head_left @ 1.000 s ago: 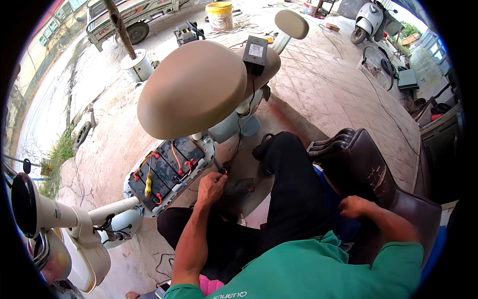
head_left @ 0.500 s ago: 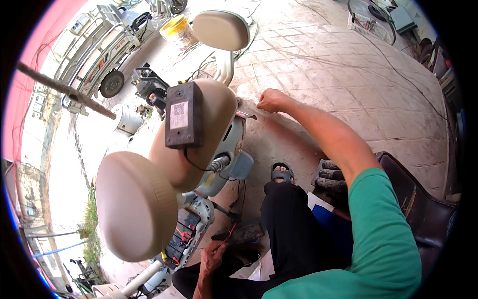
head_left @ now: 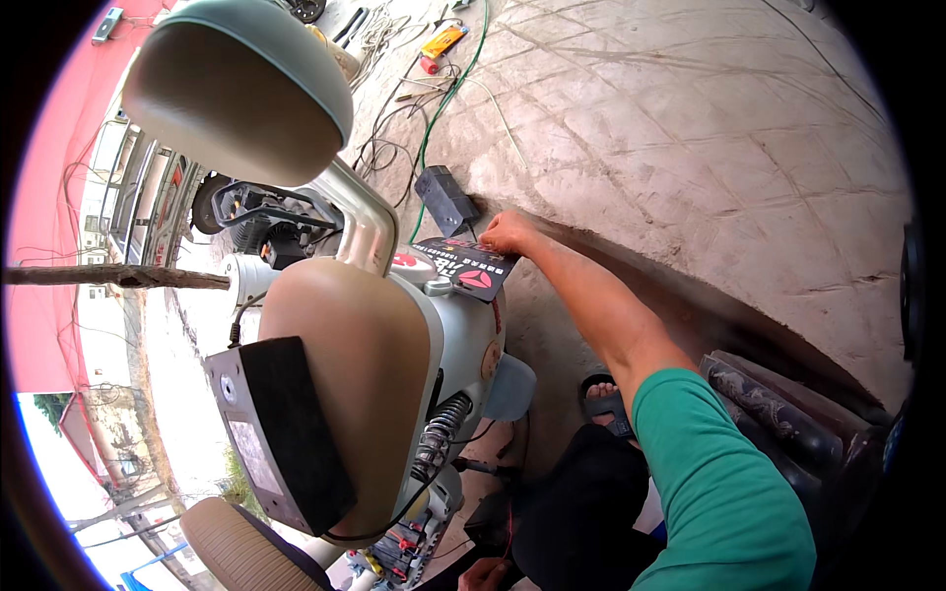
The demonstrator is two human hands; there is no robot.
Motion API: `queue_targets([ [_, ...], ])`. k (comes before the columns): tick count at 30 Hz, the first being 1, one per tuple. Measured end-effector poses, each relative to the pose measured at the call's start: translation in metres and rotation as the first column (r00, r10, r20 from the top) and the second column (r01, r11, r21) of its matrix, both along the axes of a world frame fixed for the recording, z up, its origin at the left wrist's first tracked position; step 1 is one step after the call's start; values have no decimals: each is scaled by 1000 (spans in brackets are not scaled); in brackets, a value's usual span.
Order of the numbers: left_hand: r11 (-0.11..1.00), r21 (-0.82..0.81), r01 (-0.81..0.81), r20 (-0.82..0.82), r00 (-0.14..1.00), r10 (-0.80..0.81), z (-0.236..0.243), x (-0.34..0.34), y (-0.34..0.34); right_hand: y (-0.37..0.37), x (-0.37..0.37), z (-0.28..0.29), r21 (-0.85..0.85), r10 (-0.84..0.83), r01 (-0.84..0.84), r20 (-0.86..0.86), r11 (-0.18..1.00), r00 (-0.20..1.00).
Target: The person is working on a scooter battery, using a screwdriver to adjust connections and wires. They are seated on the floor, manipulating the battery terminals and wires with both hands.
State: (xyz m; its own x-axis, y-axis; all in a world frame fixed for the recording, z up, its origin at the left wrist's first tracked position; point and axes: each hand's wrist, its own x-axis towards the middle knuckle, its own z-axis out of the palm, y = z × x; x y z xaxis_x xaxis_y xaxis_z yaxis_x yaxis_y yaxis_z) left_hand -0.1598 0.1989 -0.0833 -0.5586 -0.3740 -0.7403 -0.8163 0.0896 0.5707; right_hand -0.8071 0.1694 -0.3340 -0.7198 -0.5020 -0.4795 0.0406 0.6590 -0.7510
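Observation:
My right hand (head_left: 506, 231) is closed at the far edge of a dark plate with pink marks (head_left: 478, 268) at the rear of an electric scooter (head_left: 463, 325). What its fingers hold, if anything, is hidden. Low in the picture, my left hand (head_left: 483, 573), partly cut off by the lower edge, is closed round a thin red wire (head_left: 509, 537). Beside it lies the scooter's opened battery bay (head_left: 399, 552) with red connectors. A black power box with a pale label (head_left: 286, 433) rests on the tan seat (head_left: 345, 315), its black cord trailing down past the shock absorber (head_left: 440, 433).
A padded backrest (head_left: 236, 89) rises on a metal post. On the ground beyond the plate sits a dark block (head_left: 446, 200), with a green hose (head_left: 443, 103) and loose cables nearby. A wooden pole (head_left: 118, 278) juts in from the left. At right is a dark chair (head_left: 788, 424).
The view has shifted closer to the scooter's rear. My right hand has come to the plate's edge. My left hand now shows only at the bottom edge.

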Motion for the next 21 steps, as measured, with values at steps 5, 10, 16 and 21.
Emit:
queue_targets([
  [5, 975, 152, -160, 181, 975, 131, -3, 10, 1, -29, -18, -42, -22, -96, 101, 179, 995, 979],
  [10, 976, 125, -177, 205, 967, 149, 12, -26, 5, -54, -8, -82, -307, 73, -19, 165, 951, 984],
  [16, 972, 81, -220, 284, 940, 189, 5, -1, 1, -80, 12, -153, -543, 145, 332, 658, 771, 739],
  [21, 965, 89, -248, 269, 938, 217, 5, -2, 18, -81, 37, -126, -546, -189, 635, 658, 546, 729],
])
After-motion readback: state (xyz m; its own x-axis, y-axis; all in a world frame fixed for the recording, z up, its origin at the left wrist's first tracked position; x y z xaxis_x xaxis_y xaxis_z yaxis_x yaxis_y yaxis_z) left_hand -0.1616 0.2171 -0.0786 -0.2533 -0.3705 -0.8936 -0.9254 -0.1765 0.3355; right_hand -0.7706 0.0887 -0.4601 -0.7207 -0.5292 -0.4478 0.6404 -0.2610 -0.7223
